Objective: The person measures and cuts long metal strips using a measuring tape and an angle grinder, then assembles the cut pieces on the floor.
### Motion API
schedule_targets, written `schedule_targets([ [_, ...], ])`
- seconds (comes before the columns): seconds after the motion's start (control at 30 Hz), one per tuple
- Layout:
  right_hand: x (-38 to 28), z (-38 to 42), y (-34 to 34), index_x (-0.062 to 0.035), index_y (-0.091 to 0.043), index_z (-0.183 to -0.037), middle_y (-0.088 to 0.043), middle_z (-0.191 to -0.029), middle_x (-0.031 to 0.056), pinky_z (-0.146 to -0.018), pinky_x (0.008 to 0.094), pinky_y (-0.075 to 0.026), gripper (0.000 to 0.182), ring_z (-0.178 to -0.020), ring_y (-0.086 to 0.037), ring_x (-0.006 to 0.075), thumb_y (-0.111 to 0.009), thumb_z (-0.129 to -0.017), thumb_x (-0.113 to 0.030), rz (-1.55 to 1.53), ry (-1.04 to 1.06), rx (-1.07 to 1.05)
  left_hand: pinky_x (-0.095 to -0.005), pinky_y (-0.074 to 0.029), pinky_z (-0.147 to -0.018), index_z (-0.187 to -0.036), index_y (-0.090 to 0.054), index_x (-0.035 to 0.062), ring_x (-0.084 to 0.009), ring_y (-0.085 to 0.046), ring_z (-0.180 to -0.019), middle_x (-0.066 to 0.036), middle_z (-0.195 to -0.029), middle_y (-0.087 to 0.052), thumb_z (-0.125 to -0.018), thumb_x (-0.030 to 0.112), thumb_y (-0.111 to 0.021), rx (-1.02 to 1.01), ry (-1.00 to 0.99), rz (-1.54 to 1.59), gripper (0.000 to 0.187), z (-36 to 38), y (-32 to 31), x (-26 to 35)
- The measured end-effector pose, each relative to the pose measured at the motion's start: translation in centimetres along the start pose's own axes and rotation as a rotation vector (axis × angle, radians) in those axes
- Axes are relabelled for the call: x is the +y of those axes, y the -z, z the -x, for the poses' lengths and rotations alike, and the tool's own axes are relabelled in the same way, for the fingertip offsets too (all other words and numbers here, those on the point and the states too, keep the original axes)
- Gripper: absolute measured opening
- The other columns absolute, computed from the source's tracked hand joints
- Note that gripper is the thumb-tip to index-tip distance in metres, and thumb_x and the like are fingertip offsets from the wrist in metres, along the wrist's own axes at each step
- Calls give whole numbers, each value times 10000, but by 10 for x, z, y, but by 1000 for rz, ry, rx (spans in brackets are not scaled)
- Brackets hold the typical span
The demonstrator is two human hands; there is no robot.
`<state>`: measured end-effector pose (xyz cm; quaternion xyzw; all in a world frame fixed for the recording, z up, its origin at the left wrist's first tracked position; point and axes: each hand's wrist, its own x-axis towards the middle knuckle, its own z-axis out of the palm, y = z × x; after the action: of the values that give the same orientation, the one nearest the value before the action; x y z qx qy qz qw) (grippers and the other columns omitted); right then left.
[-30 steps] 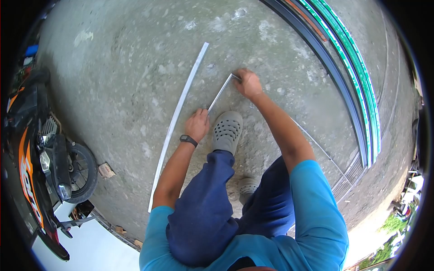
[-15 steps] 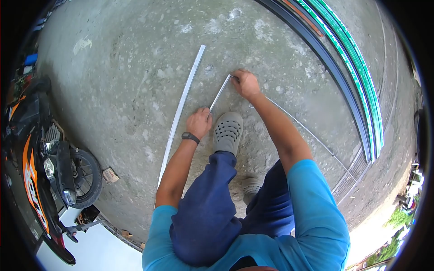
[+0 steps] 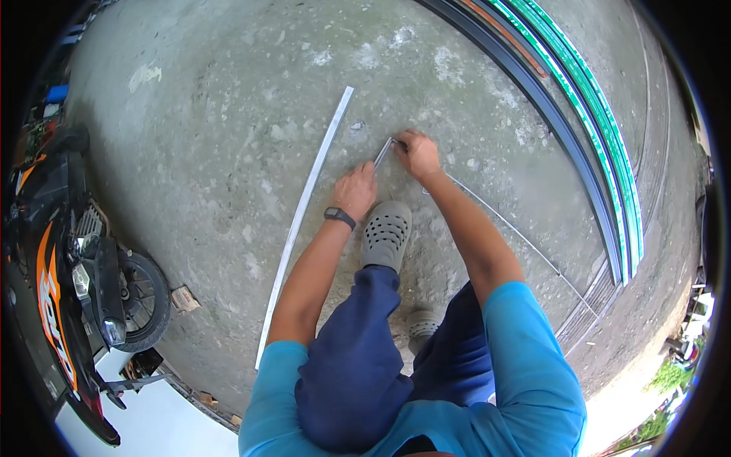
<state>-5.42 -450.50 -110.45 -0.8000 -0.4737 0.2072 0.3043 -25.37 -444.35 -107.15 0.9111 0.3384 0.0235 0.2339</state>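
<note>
Between my hands is a thin silver metal rod (image 3: 383,153) with a sharp bend near its far end. My left hand (image 3: 356,192), wearing a dark wristband (image 3: 339,217), is closed around one part of it. At the bend, my right hand (image 3: 419,156) pinches the other part with curled fingers. A long thin rod (image 3: 510,222) runs from behind my right forearm toward the lower right; whether it joins the held piece is hidden. Left of my left hand, a flat silver metal bar (image 3: 304,206) lies on the concrete. My grey clog (image 3: 387,232) is just below the hands.
Long dark metal profiles (image 3: 560,129) and green-and-white wrapped lengths (image 3: 609,114) lie at the right, beside a rusty orange strip (image 3: 510,38). An orange and black motorbike (image 3: 57,305) stands at the left, with a small block (image 3: 184,299) near its wheel (image 3: 145,301).
My left hand has slid up and right along the rod, nearer the bend and my right hand. The right hand appears slightly lower in view, still gripping.
</note>
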Motion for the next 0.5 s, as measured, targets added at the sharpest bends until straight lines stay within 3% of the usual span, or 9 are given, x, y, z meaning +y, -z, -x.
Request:
schedule_targets([
  [0.13, 0, -1, 2, -92, -760, -1027, -707, -1023, 135, -839, 461, -536, 201, -960, -671, 374, -712, -889, -229, -10, -24, -14, -542, -536, -699, -1035, -552, 69, -437, -667, -820, -184, -977, -680, -938, 237, -629, -37, -3, -5, 209, -17, -7, -5],
  [0.23, -1, 0, 2, -96, -763, -1034, -708, -1029, 134, -838, 459, -539, 203, -967, -673, 371, -712, -887, -225, -29, -33, -16, -549, -532, -682, -1012, -543, 71, -437, -673, -803, -198, -950, -696, -936, 224, -629, 35, -53, 55, 190, -20, -10, -4],
  [0.33, 1, 0, 3, -97, -764, -1039, -710, -1032, 134, -841, 459, -540, 205, -970, -674, 372, -715, -884, -223, -25, -32, -19, -558, -527, -658, -1010, -550, 74, -442, -674, -768, -202, -897, -707, -934, 215, -626, -69, -54, 1, 177, -28, -10, -6],
  [0.5, 0, 1, 2, -98, -767, -1050, -713, -1042, 134, -846, 460, -541, 208, -971, -676, 372, -716, -884, -213, -24, -48, -27, -559, -524, -634, -1000, -553, 77, -443, -671, -727, -192, -811, -703, -934, 219, -626, -40, -85, -6, 172, -31, -9, -6],
])
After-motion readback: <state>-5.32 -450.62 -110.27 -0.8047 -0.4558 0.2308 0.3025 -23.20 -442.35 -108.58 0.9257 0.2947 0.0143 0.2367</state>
